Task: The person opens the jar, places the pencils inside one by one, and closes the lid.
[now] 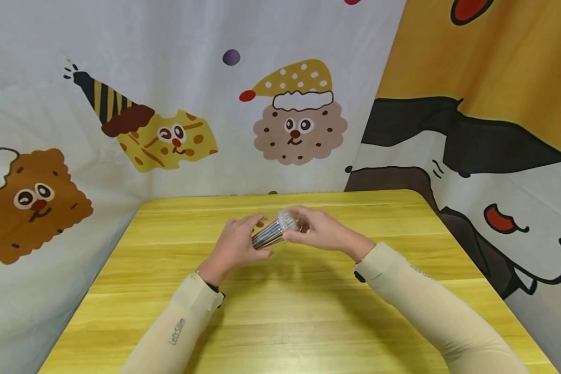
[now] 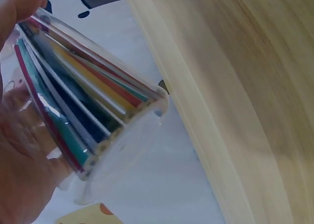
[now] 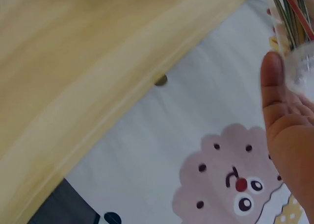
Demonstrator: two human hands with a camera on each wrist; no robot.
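A clear plastic tube of coloured pencils (image 1: 270, 235) is held tilted above the table, its clear end (image 1: 288, 220) up and to the right. My left hand (image 1: 234, 243) grips the lower part, thumb on the near side and fingers on the far side. Around the clear end curl the thumb and fingers of my right hand (image 1: 324, 231). In the left wrist view, several pencils (image 2: 93, 91) show through the plastic, beside the left hand (image 2: 22, 175). The right wrist view catches only part of the tube (image 3: 294, 23), above the right hand (image 3: 292, 128).
Under both hands lies a yellow wood-grain table (image 1: 280, 322). A white curtain (image 1: 177, 31) with cartoon figures hangs behind its far edge. On the right hangs a patterned cloth (image 1: 486, 67) with orange and black areas.
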